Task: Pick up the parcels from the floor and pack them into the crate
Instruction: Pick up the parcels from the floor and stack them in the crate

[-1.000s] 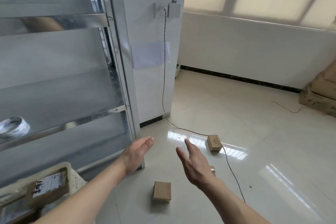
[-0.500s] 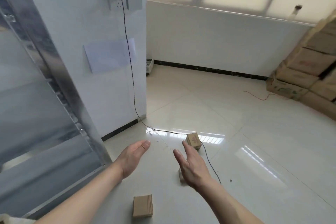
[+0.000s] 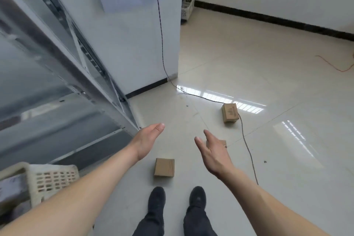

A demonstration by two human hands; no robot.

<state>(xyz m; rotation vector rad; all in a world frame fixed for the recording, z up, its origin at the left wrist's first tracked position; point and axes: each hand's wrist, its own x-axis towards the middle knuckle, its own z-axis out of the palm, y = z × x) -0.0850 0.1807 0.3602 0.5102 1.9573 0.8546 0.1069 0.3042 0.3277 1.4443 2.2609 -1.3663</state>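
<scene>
Three small brown cardboard parcels lie on the tiled floor. The nearest parcel [image 3: 164, 167] sits just ahead of my feet, between my two arms. A second parcel [image 3: 222, 142] is mostly hidden behind my right hand [image 3: 212, 151]. The far parcel [image 3: 229, 112] rests beside a black cable. My left hand [image 3: 148, 141] and my right hand are both held out above the floor with straight fingers, palms facing each other, holding nothing. The cream plastic crate [image 3: 51, 179] stands at the lower left, its inside mostly out of view.
A metal shelving rack [image 3: 63, 74] fills the left side, its foot close to my left hand. A black cable [image 3: 247, 145] runs across the floor from the white pillar [image 3: 134, 40]. An orange wire [image 3: 333, 65] lies at far right. My dark shoes [image 3: 177, 197] stand behind the nearest parcel.
The view has tilted down, so my feet and the crate show now. Both hands stay open and held out in much the same pose; the nearest parcel appears closer.
</scene>
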